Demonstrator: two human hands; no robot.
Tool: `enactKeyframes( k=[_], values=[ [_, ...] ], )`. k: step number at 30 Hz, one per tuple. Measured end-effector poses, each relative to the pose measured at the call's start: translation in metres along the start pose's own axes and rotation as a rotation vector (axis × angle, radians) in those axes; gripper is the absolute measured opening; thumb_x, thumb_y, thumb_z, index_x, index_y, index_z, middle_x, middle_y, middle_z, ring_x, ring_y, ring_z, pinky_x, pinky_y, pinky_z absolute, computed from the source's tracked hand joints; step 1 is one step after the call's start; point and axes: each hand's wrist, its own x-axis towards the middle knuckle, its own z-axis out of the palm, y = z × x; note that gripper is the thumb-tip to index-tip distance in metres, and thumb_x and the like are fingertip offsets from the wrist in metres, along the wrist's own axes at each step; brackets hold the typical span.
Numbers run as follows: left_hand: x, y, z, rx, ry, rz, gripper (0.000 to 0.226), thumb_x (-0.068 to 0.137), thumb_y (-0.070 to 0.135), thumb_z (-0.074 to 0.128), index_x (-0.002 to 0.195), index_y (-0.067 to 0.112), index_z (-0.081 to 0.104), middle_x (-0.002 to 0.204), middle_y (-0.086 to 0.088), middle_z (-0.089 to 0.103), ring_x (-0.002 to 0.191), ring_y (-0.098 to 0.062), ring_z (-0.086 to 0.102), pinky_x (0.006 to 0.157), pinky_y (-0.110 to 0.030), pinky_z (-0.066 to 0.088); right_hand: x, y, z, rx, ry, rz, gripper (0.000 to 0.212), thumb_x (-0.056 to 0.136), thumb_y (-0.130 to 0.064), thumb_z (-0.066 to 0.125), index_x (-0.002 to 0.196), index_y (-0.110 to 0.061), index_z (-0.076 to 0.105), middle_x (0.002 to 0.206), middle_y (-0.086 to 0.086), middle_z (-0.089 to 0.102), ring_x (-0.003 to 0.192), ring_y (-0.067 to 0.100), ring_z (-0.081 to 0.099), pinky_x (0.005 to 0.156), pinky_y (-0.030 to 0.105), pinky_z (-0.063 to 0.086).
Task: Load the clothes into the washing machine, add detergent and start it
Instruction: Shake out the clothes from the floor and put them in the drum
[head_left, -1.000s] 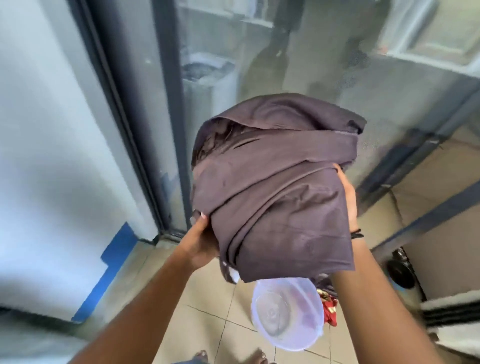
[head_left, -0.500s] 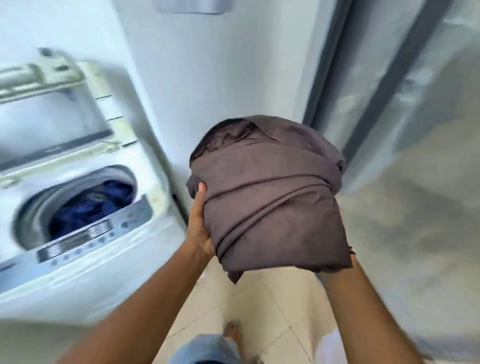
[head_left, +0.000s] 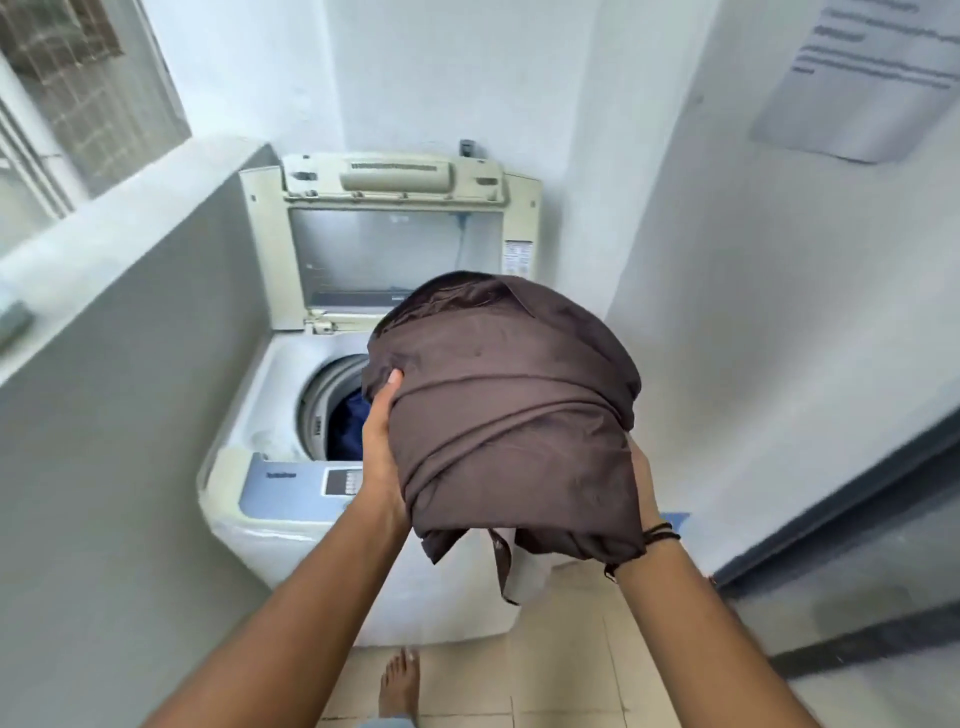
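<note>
A big bundle of dark brown cloth (head_left: 509, 410) is held up between both hands, right over the front of a white top-loading washing machine (head_left: 249, 415). My left hand (head_left: 382, 447) grips its left side, thumb up on the fabric. My right hand (head_left: 641, 483) holds the right side and is mostly hidden behind the cloth. The machine's lid (head_left: 395, 249) stands open against the wall. Dark blue clothing (head_left: 348, 426) lies in the drum. The blue control panel (head_left: 296, 486) runs along the front edge.
A grey half-wall (head_left: 130, 364) closes in the machine on the left. White walls stand behind and to the right, with a paper notice (head_left: 862, 78). A dark door frame (head_left: 852, 499) is at the right. My bare foot (head_left: 400, 680) is on the tiled floor.
The view has swung left from the glass door to face the washing machine head-on. The brown bundle, still held in both hands, now hangs over the machine's open top.
</note>
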Motion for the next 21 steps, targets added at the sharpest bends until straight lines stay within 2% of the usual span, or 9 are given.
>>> enactKeyframes(
  k=[2,4,6,8,10,13,17,19,21],
  values=[
    [0.022,0.022,-0.018,0.009,0.078,0.017,0.054,0.069,0.063,0.08,0.108,0.025,0.08,0.116,-0.009,0.075,0.099,-0.031,0.074,0.074,-0.043,0.06,0.03,0.015,0.025,0.156,-0.001,0.068,0.051,0.106,-0.028,0.038,0.082,-0.018,0.082,0.088,0.005,0.076,0.083,0.018,0.074,0.073,0.027,0.058],
    [0.051,0.047,-0.039,0.001,0.128,0.05,0.049,0.069,0.063,0.079,0.103,0.028,0.081,0.113,-0.008,0.076,0.096,-0.03,0.075,0.071,-0.042,0.06,0.058,0.026,0.063,0.123,0.014,0.121,0.05,0.106,-0.03,0.039,0.084,-0.019,0.082,0.091,0.004,0.077,0.083,0.017,0.074,0.076,0.029,0.057],
    [0.078,0.072,-0.057,-0.018,0.164,0.07,0.047,0.071,0.062,0.078,0.104,0.028,0.081,0.113,-0.008,0.076,0.097,-0.03,0.075,0.071,-0.043,0.06,0.087,0.04,0.089,0.064,0.009,0.162,0.046,0.106,-0.034,0.04,0.093,-0.018,0.081,0.095,0.003,0.077,0.092,0.019,0.073,0.081,0.031,0.055],
    [0.101,0.092,-0.069,-0.021,0.184,0.074,0.052,0.073,0.061,0.077,0.11,0.026,0.079,0.118,-0.009,0.074,0.102,-0.031,0.073,0.075,-0.044,0.06,0.103,0.048,0.11,0.038,-0.011,0.223,0.04,0.101,-0.044,0.048,0.114,-0.016,0.074,0.112,0.006,0.074,0.112,0.026,0.066,0.094,0.035,0.052],
    [0.129,0.11,-0.08,-0.037,0.173,0.039,0.053,0.075,0.061,0.076,0.114,0.025,0.077,0.121,-0.009,0.073,0.105,-0.032,0.072,0.078,-0.045,0.059,0.115,0.053,0.128,0.043,-0.105,0.343,0.051,0.092,-0.056,0.059,0.125,-0.019,0.07,0.126,0.007,0.069,0.12,0.028,0.063,0.105,0.045,0.047],
    [0.164,0.117,-0.092,-0.092,0.159,0.017,0.05,0.08,0.059,0.073,0.114,0.023,0.078,0.121,-0.009,0.073,0.107,-0.031,0.072,0.081,-0.047,0.06,0.135,0.057,0.14,-0.065,-0.163,0.361,0.056,0.086,-0.062,0.062,0.127,-0.024,0.068,0.128,0.007,0.068,0.12,0.029,0.063,0.1,0.053,0.049],
    [0.209,0.105,-0.11,-0.173,0.186,-0.031,0.061,0.082,0.056,0.072,0.131,0.019,0.066,0.126,-0.011,0.07,0.116,-0.033,0.067,0.099,-0.056,0.052,0.169,0.065,0.146,-0.287,-0.119,0.339,0.054,0.082,-0.059,0.067,0.128,-0.03,0.064,0.125,0.0,0.07,0.117,0.026,0.065,0.096,0.058,0.051],
    [0.226,0.092,-0.12,-0.18,0.207,-0.091,0.061,0.083,0.054,0.072,0.132,0.018,0.064,0.126,-0.011,0.07,0.114,-0.033,0.068,0.097,-0.055,0.054,0.187,0.074,0.145,-0.394,-0.073,0.253,0.045,0.077,-0.054,0.075,0.119,-0.042,0.065,0.121,-0.008,0.071,0.113,0.02,0.067,0.087,0.053,0.057],
    [0.24,0.078,-0.131,-0.147,0.257,-0.171,0.061,0.083,0.05,0.072,0.133,0.016,0.064,0.124,-0.011,0.071,0.112,-0.032,0.069,0.097,-0.051,0.054,0.204,0.086,0.139,-0.502,-0.028,0.153,0.042,0.069,-0.05,0.083,0.108,-0.053,0.067,0.111,-0.018,0.072,0.102,0.011,0.07,0.081,0.041,0.06]
  ],
)
